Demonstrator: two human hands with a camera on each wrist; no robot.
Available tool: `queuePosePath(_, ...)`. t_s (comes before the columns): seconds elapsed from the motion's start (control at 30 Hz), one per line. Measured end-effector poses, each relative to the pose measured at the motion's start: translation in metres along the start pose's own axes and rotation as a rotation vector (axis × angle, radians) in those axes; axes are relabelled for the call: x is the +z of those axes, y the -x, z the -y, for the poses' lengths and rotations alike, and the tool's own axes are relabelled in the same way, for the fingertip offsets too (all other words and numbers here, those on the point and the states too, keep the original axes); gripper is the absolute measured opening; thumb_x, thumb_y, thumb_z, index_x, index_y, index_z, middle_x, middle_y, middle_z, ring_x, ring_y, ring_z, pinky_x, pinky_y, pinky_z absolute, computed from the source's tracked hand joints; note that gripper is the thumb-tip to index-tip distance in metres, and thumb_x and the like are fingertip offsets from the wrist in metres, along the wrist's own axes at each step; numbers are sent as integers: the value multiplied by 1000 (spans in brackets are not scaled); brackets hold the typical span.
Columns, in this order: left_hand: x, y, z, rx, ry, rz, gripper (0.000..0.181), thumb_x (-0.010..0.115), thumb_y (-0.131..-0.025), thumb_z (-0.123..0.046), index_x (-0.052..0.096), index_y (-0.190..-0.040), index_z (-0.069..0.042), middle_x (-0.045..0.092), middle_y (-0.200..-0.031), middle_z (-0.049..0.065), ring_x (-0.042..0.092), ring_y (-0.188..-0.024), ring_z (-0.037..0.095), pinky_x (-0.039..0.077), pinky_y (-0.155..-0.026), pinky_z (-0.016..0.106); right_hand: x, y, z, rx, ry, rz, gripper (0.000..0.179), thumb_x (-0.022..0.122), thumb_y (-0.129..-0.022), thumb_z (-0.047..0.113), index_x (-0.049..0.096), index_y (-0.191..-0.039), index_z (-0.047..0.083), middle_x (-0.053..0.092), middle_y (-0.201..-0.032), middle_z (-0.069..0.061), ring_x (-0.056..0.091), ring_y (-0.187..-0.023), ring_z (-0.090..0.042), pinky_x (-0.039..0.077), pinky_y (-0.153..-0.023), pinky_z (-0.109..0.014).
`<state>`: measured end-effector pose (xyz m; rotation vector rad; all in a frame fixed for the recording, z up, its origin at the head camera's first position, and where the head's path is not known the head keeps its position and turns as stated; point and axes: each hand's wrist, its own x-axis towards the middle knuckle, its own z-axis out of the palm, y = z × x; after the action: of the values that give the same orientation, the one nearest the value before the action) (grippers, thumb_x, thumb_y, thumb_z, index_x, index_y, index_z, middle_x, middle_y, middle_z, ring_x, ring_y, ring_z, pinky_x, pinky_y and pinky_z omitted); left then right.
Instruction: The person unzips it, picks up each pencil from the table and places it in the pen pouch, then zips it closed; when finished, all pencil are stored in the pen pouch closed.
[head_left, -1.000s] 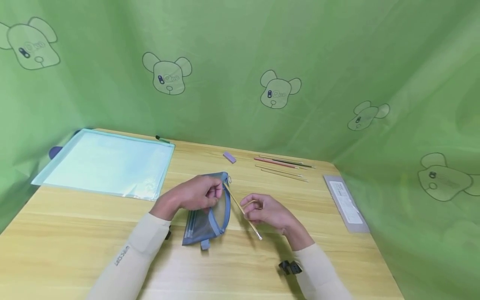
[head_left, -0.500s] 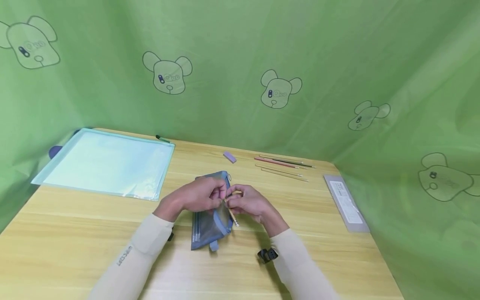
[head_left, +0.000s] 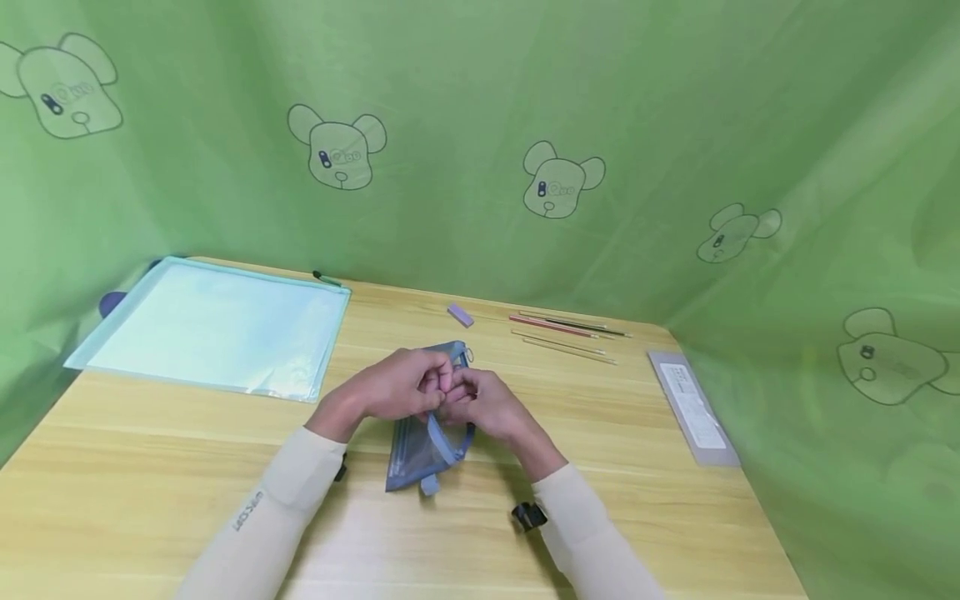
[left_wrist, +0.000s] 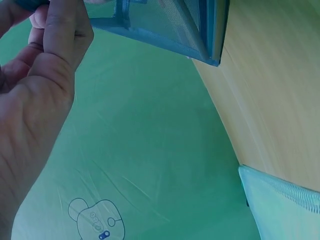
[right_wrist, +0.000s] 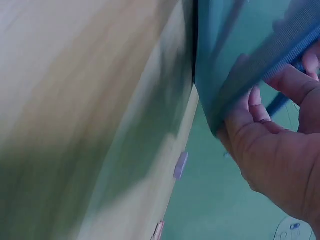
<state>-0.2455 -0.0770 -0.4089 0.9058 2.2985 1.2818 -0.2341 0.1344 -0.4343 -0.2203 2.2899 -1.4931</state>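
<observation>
A blue mesh pencil pouch (head_left: 423,446) with a zip and a side tab hangs tilted over the table between both hands. My left hand (head_left: 401,385) pinches its upper edge with curled fingers; in the left wrist view the pouch's lower corner (left_wrist: 210,52) points down beside that hand. My right hand (head_left: 483,408) is at the pouch's open mouth, close against the left fingers. Seen from the right wrist, some right fingers (right_wrist: 242,102) show through the mesh while another lies along the zip edge, gripping it. The yellow pencil does not show in the right hand.
A purple eraser (head_left: 460,314) lies behind the pouch. Several pencils (head_left: 558,325) are spread at the back right. On the left is a large pale-blue zip folder (head_left: 217,325); at the right edge, a grey flat case (head_left: 692,407). A green curtain (head_left: 450,100) encloses the table.
My right hand has moved left to the pouch with the yellow pencil, whose eraser end stuck out half a second ago and is now out of sight. The left hand stays at the pouch edge.
</observation>
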Motion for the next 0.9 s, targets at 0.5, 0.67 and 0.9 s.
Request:
queuePosePath(0.5, -4, 3, 1, -11, -24, 15, 11, 64, -95, 5, 62, -103, -3, 58, -80, 1, 64, -69, 13, 60, -67, 27, -115, 1, -53, 49, 623, -321, 44, 67, -100, 7, 58, -143, -2, 62, -146, -27, 59, -136, -47, 49, -117, -61)
queuePosePath(0.67, -4, 3, 2, -6, -38, 17, 12, 64, -95, 5, 62, -102, -5, 58, -80, 0, 63, -69, 11, 59, -67, 26, -147, -6, -74, 100, 757, -364, 68, 63, -96, 7, 40, -159, -5, 36, -166, -34, 36, -153, -56, 32, -127, -69)
queuePosePath(0.9, -5, 3, 1, -11, -38, 9, 14, 64, -95, 4, 61, -99, -9, 57, -80, 0, 61, -70, 12, 58, -67, 26, -164, -13, -89, 149, 812, -340, 71, 59, -105, 16, 27, -165, -4, 21, -173, -34, 22, -159, -57, 22, -130, -70)
